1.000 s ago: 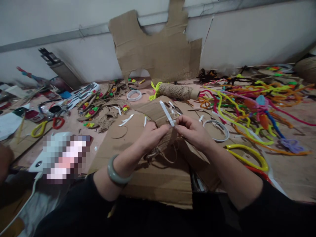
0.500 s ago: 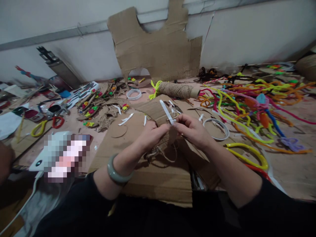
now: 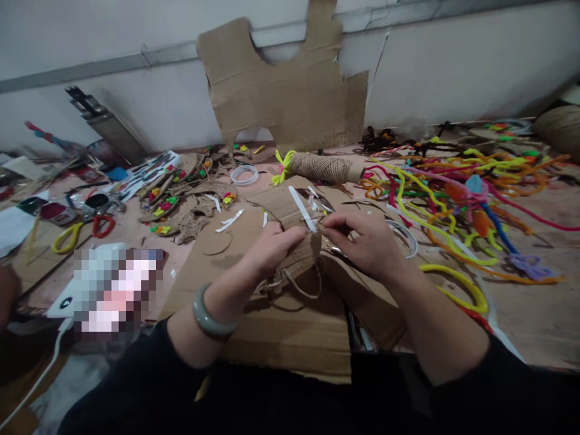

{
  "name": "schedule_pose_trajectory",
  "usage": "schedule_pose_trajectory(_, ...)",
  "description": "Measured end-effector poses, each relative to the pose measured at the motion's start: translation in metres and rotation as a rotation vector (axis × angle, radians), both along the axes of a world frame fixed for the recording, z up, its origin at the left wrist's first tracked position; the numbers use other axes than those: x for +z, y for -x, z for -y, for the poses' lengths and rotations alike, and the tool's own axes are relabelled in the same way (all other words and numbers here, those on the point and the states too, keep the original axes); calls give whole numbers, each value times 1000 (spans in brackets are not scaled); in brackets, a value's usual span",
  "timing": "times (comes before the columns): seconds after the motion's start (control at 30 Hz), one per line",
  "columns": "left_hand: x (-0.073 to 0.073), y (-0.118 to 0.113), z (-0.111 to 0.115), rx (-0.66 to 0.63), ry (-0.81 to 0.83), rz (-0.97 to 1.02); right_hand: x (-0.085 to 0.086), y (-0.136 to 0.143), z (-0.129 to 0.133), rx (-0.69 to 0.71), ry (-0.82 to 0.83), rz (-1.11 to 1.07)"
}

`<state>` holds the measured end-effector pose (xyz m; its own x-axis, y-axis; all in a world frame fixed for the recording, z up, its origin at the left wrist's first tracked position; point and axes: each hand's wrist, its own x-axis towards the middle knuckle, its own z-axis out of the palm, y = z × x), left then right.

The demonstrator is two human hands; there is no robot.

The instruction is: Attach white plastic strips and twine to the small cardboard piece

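Note:
My left hand (image 3: 277, 249), with a pale green bangle (image 3: 212, 311) on its wrist, is closed on a small cardboard piece (image 3: 310, 249). A loop of jute twine (image 3: 312, 295) hangs below that piece. A white tape strip (image 3: 300, 205) stands up from its upper edge, just beyond my left thumb. To the right, my right hand (image 3: 362, 241) is closed in a pinch a little apart from the strip's lower end. What its fingertips hold is too small to make out. Under both hands lies a larger cardboard sheet (image 3: 294, 338).
A twine roll (image 3: 321, 167) lies behind the hands. Colourful pipe cleaners (image 3: 435, 187) spread on the right, near yellow-handled scissors (image 3: 457, 284). Twine-covered pieces (image 3: 181, 193) lie left. A white power bank (image 3: 67, 296) and blurred phone are front left; another person's hand (image 3: 6, 296) shows at the edge.
My right hand has moved slightly right, away from my left thumb and the strip's lower end. My left hand still grips the cardboard piece.

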<state>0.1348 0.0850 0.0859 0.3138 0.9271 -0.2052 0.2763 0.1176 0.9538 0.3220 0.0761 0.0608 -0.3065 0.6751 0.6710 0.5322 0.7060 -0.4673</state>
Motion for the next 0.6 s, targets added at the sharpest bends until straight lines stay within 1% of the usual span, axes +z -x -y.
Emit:
schedule_pose_trajectory(0.1, 2, -1, 0, 49, -2, -28, -2, -3, -3, 16, -115, 105)
schedule_pose_trajectory(0.27, -3, -1, -1, 32, -25, -24, -6, -4, -4, 44, -183, 190)
schedule_pose_trajectory(0.47, -8, -2, -2, -32, -50, 59, -6, -1, 0, -33, -327, 315)
schedule_pose_trajectory(0.6, -7, -3, -1, -55, -45, 89, -5, 0, 2, -73, -341, 380)
